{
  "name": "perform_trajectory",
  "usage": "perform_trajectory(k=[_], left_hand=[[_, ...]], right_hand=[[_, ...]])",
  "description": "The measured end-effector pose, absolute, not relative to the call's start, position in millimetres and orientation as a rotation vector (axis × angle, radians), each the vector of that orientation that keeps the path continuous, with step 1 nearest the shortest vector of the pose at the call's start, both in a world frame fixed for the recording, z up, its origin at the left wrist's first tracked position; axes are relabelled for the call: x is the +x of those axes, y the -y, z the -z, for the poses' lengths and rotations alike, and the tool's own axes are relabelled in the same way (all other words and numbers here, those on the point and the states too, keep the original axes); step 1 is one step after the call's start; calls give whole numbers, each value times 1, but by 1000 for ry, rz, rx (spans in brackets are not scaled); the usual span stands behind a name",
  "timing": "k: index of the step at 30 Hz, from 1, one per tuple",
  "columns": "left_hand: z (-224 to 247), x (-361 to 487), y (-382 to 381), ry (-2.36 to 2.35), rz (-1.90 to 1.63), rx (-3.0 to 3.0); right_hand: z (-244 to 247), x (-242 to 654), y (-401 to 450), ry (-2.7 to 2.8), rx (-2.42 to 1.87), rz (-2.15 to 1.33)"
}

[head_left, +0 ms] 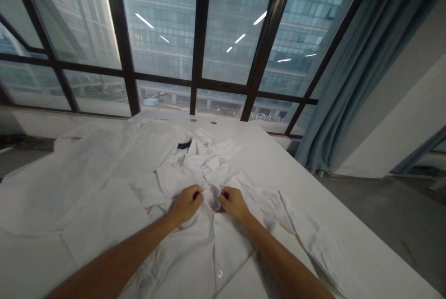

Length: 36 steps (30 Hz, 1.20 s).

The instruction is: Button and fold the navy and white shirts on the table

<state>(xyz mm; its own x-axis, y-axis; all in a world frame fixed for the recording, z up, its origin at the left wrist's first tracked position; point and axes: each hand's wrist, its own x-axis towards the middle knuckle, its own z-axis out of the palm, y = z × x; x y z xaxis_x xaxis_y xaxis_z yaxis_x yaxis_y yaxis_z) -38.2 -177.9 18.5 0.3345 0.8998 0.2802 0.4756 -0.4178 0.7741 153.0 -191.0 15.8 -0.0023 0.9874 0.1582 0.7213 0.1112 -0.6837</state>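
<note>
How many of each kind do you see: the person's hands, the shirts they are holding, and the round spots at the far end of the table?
Hands: 2, left hand and right hand
Held shirt: 1
Round spots: 2
Total: 5

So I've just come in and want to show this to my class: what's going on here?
A person has both hands on a white shirt lying on a white table. The left hand and right hand are curled closed on its fabric, one on either side of the front, with a small gap between them. A buttoned strip runs from there toward the person. More white cloth lies spread to the left.
</note>
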Motion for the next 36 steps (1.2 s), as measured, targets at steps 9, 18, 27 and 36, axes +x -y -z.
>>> perform_trajectory(k=[9, 18, 27, 36], left_hand=[[-80, -52, 198, -1417, 106, 2450], [-62, -32, 172, -1496, -111, 2434], [-39, -19, 168, -1390, -466, 2235], [-15, -22, 172, -1041, -849, 2165]], right_hand=[[-85, 166, 220, 2395, -2247, -274], [-73, 113, 192, 2562, -1946, -10], [-38, 146, 187, 1699, -1615, -933], [-8, 145, 190, 1263, -1366, -1292]])
